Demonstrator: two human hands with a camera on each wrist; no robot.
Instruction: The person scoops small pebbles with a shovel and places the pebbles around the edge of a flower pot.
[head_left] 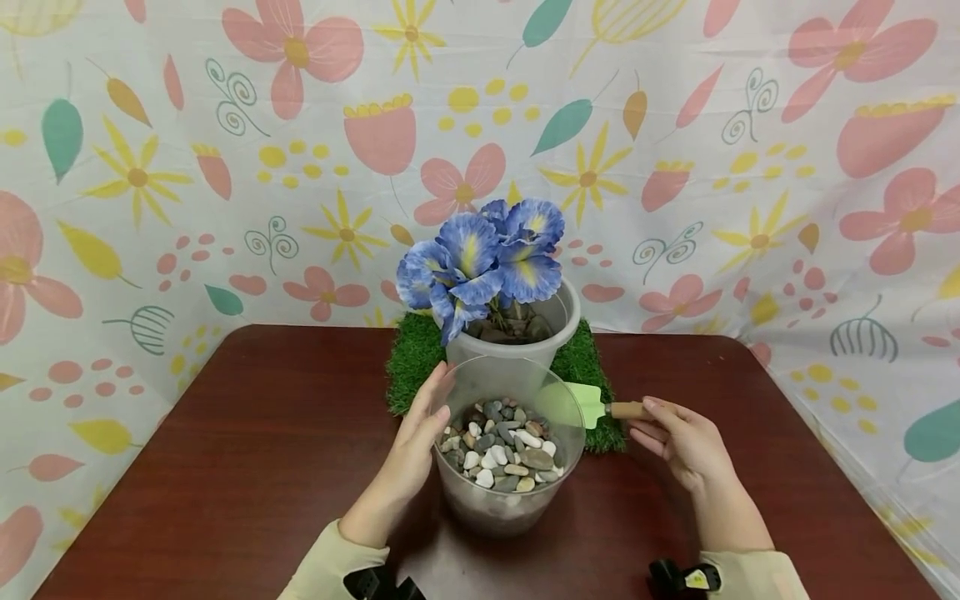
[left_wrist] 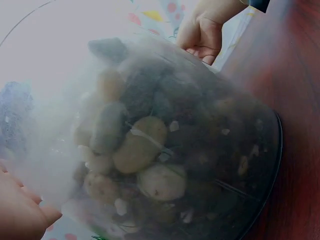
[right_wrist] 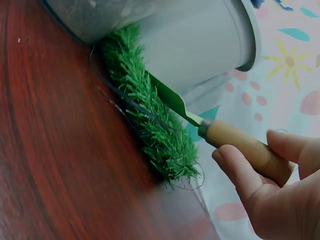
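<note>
Left hand, fingers straight, rests flat against the left wall of a clear plastic cup of mixed pebbles on the dark red table. Right hand grips the wooden handle of a small green trowel, its blade at the cup's right rim, above the green turf mat.

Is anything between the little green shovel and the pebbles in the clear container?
Yes: the clear container's near wall. The green shovel, held by the right hand, sits outside at rim height; the pebbles lie below, open from above.
</note>
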